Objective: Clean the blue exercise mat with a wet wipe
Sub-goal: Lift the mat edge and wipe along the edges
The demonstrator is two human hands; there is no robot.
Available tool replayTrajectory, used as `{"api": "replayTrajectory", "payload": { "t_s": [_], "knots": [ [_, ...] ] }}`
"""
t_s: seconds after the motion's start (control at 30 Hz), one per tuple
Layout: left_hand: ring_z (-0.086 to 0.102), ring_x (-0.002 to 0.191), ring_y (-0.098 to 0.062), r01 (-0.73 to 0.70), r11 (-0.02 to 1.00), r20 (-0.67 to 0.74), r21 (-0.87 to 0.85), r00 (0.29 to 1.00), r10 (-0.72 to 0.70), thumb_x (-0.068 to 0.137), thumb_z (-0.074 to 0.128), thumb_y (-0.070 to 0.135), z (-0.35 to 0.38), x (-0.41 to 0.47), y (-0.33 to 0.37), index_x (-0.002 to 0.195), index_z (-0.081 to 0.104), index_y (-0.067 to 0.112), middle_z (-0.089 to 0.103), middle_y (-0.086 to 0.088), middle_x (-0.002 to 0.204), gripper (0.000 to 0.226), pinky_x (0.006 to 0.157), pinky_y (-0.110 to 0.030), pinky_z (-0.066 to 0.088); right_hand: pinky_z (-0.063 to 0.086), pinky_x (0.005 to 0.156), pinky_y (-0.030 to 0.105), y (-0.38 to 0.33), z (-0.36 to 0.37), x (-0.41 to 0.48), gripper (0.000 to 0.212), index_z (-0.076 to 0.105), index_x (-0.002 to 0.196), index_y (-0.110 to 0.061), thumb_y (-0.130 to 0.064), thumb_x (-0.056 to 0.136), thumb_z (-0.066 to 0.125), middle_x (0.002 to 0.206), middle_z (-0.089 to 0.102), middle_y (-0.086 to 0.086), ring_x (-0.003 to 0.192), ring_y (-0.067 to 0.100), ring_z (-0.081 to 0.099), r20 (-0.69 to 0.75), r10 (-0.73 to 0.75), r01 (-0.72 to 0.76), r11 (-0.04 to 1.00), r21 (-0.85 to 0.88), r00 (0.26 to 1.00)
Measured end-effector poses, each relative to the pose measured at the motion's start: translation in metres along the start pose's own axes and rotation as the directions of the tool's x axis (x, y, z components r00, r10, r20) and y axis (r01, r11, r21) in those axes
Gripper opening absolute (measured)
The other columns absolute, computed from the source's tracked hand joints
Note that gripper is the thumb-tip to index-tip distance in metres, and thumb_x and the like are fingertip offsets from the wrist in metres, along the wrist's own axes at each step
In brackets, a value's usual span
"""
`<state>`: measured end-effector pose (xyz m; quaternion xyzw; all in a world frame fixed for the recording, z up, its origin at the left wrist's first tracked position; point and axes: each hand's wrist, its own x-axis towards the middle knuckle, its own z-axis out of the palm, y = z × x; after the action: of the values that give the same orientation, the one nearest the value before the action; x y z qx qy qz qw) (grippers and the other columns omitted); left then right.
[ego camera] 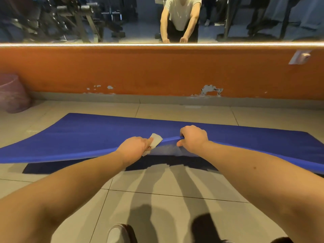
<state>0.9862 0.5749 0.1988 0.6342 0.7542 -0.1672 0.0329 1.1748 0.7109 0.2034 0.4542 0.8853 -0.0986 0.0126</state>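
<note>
Two grips raise the near edge of the blue exercise mat (105,130), our left hand (135,146) pinching the wet wipe (155,140), our right hand (192,139) curled round that edge; the mat runs nine-to-three o'clock, spreading toward twelve.

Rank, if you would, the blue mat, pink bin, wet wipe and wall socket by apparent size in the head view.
1. blue mat
2. pink bin
3. wet wipe and wall socket: look alike, unranked.

Matt foam mat (105,134); glossy floor tiles (157,199).
</note>
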Motion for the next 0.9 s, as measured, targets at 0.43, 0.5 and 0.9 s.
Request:
{"api": "replayTrajectory", "payload": {
  "t_s": [0.43,0.5,0.9],
  "knots": [
    [0.055,0.123,-0.033,0.058,0.948,0.097,-0.312,0.995,-0.029,0.107,0.034,0.041,0.0,-0.039,-0.06,0.156,0.019,0.034,0.053,-0.013,0.145,0.052,0.102,-0.039,0.042,0.045,0.066,0.032,-0.015,0.0,0.004,0.02,0.065,0.095,-0.017,-0.034,0.09,0.073,0.092,0.068,0.002,0.085,0.024,0.063,-0.029,0.028,-0.028,1.0,0.005,0.999],
    [0.041,0.139,-0.037,0.116,0.911,0.189,-0.396,0.981,-0.043,0.104,0.042,0.043,-0.006,-0.011,-0.038,0.159,0.01,0.035,0.031,-0.006,0.161,0.064,0.111,-0.049,0.036,0.044,0.065,0.031,-0.011,0.002,0.005,0.018,0.065,0.095,-0.017,-0.033,0.09,0.073,0.092,0.068,0.002,0.084,0.024,0.063,-0.025,0.048,-0.048,0.999,0.016,0.999],
    [0.064,0.081,-0.03,-0.026,0.989,0.064,-0.147,0.997,0.035,0.096,0.053,0.011,0.032,-0.01,-0.05,0.136,0.033,0.011,0.063,-0.012,0.093,0.045,0.07,-0.038,0.052,0.05,0.069,0.034,-0.014,0.009,0.008,0.021,0.063,0.094,-0.024,-0.04,0.088,0.075,0.092,0.067,-0.002,0.085,0.022,0.062,0.003,0.062,-0.062,0.998,0.008,0.998]
  ]
}}
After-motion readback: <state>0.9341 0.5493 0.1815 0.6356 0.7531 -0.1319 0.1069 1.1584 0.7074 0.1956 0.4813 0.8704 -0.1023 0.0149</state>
